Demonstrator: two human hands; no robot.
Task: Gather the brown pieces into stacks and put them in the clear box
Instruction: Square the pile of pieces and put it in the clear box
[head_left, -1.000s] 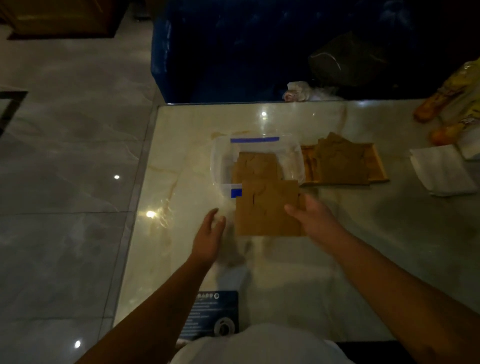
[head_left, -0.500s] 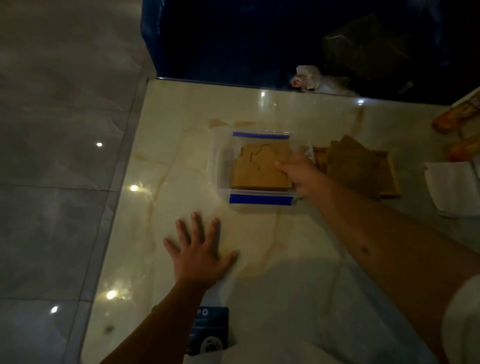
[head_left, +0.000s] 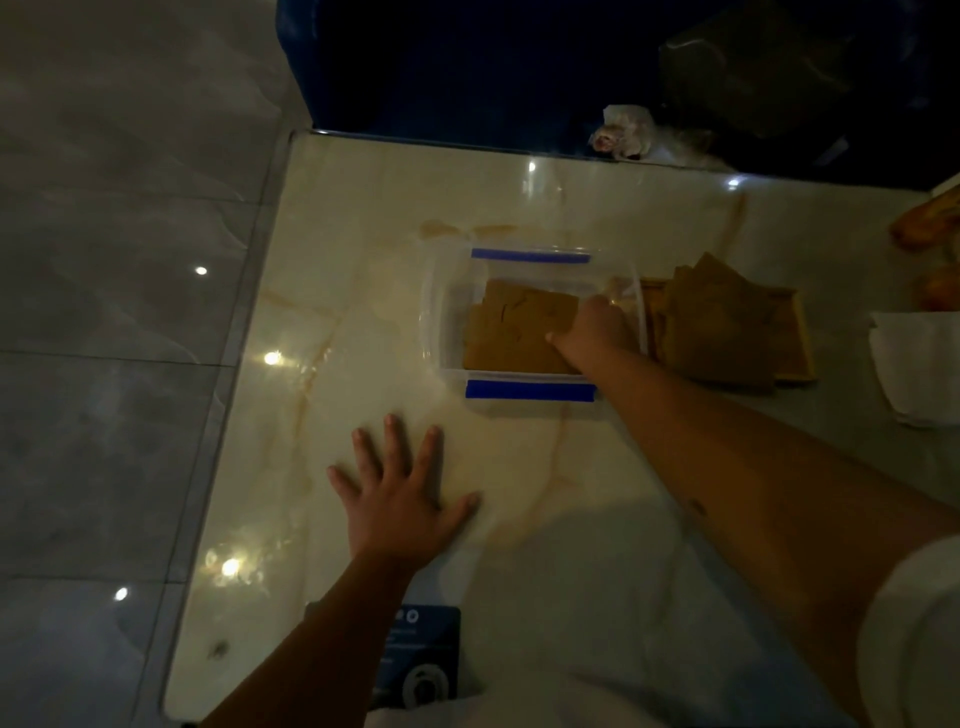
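Note:
A clear box (head_left: 434, 317) with blue clips stands in the middle of the marble table. A stack of flat brown pieces (head_left: 511, 332) lies inside it. My right hand (head_left: 592, 325) reaches into the box and rests on the stack's right edge, fingers curled over it. My left hand (head_left: 397, 499) lies flat on the table nearer to me, fingers spread, holding nothing. To the right of the box, more brown pieces (head_left: 719, 322) are heaped on a wooden tray (head_left: 802, 338).
White folded paper (head_left: 914, 364) lies at the right edge. Orange-yellow objects (head_left: 930, 223) sit at the far right. Crumpled plastic (head_left: 623, 132) lies at the table's far edge by a dark blue sofa. A dark card (head_left: 421, 654) sits near me. The table's left edge drops to the tiled floor.
My right hand carried the brown stack from in front of the box down into it. My left hand let go and spread flat on the table. The camera tilted downward.

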